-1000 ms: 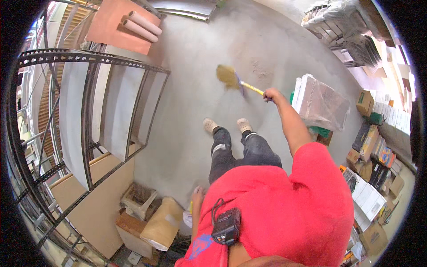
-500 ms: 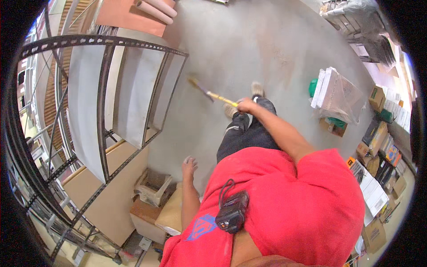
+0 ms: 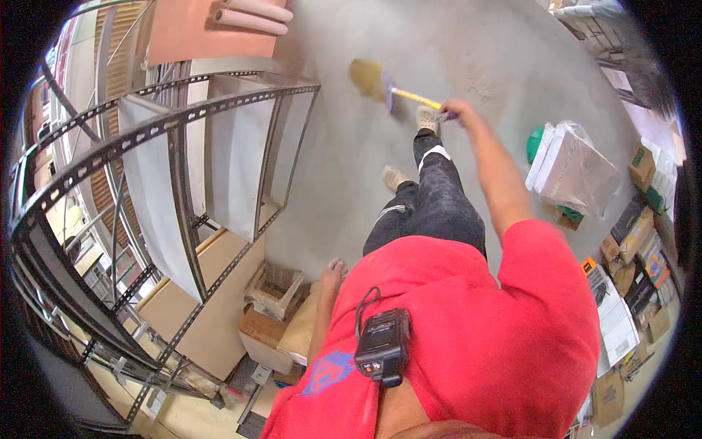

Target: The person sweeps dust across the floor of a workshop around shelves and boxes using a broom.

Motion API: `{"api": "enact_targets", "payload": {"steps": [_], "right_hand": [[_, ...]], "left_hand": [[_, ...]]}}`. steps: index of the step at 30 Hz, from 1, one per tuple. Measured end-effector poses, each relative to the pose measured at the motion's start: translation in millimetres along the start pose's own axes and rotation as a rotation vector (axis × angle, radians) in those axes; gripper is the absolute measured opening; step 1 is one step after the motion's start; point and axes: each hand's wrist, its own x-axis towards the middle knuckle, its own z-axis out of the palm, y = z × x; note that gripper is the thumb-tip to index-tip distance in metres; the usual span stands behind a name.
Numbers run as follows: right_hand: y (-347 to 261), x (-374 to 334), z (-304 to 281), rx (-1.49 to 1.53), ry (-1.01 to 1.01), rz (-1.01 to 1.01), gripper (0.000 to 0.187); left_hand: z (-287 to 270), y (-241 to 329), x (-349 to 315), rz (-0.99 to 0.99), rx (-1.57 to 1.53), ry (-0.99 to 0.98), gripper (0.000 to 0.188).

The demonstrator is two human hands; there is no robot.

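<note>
A broom (image 3: 418, 98) with a yellow handle, a purple collar and a fan of yellowish bristles is gripped in my right hand (image 3: 459, 111). My fingers wrap round the end of its handle. The bristles point away to the left, over the grey floor ahead of my feet, and look slightly blurred. I cannot tell whether they touch the floor. Down at my left side hangs my left hand (image 3: 334, 271), with nothing in it and its fingers loosely bent and apart. It is nearest to a cardboard box (image 3: 267, 340) and a tan sack (image 3: 300, 322).
A black slotted-metal rack (image 3: 172, 117) with grey shelves stands on my left. Beyond it, pink rolls (image 3: 252, 22) lie on an orange-pink sheet (image 3: 183, 36). To the right sits a plastic-wrapped stack (image 3: 574, 164) beside a green round object (image 3: 534, 145), with several boxes (image 3: 632, 234) along the edge.
My right hand and the broom have swung forward and to the right, and the bristles now show spread. One foot has stepped ahead. The left hand has drawn closer to my body.
</note>
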Motion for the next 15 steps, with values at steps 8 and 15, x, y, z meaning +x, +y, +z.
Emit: {"api": "enact_targets", "payload": {"steps": [8, 15], "right_hand": [[-114, 4, -101, -0.011, 0.296, 0.203, 0.009], [-124, -9, 32, -0.411, 0.305, -0.046, 0.034]], "left_hand": [[-7, 124, 39, 0.06, -0.358, 0.104, 0.039], [4, 141, 35, 0.061, -0.33, 0.074, 0.04]]}}
